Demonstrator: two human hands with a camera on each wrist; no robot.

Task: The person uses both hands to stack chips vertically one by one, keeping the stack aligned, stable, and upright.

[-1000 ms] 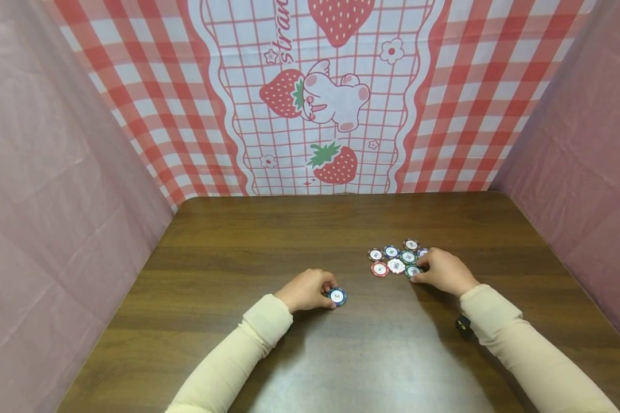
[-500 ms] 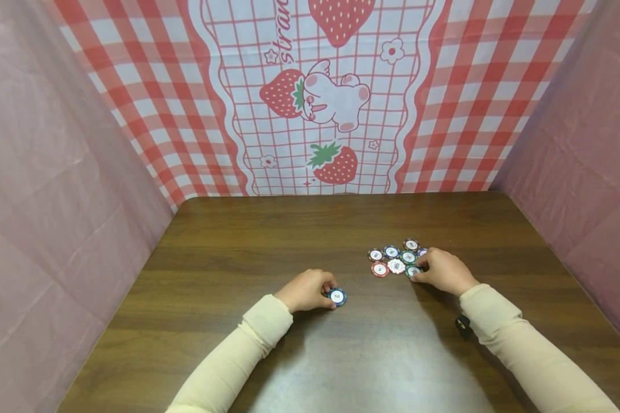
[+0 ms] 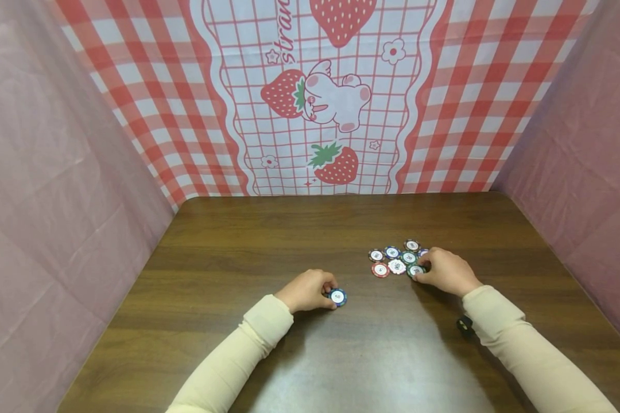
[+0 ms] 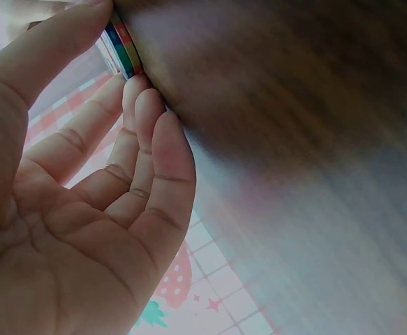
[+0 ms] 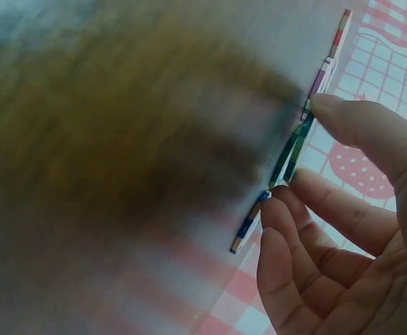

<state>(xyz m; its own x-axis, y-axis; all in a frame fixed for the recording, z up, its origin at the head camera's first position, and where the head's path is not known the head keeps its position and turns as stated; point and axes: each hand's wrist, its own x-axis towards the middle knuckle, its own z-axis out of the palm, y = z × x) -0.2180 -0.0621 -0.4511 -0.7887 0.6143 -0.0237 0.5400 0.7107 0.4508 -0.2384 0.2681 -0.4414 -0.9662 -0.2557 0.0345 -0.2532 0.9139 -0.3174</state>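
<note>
My left hand (image 3: 307,291) rests on the table left of the chips, thumb and fingers pinching a small stack of poker chips (image 3: 338,296). The top one is blue with a white centre marked 50; layered coloured edges show in the left wrist view. Further right, my right hand (image 3: 450,272) pinches a green poker chip (image 3: 416,271) at the near right side of a flat cluster. In the right wrist view the thumb and forefinger are at the green chip's edge (image 5: 296,159). A purple-blue chip (image 3: 423,252) is partly hidden behind the right fingers.
Around the green chip lie a red chip (image 3: 380,270), a white chip (image 3: 397,267), a blue chip (image 3: 392,252), another green chip (image 3: 409,258) and two dark chips. The brown wooden table (image 3: 268,229) meets a red checked cloth (image 3: 186,143) behind; pink cloth hangs at both sides.
The right thumb and the green chip under it have shifted very slightly to the right, and more of that chip's face shows. The left hand and its stack have stayed in place.
</note>
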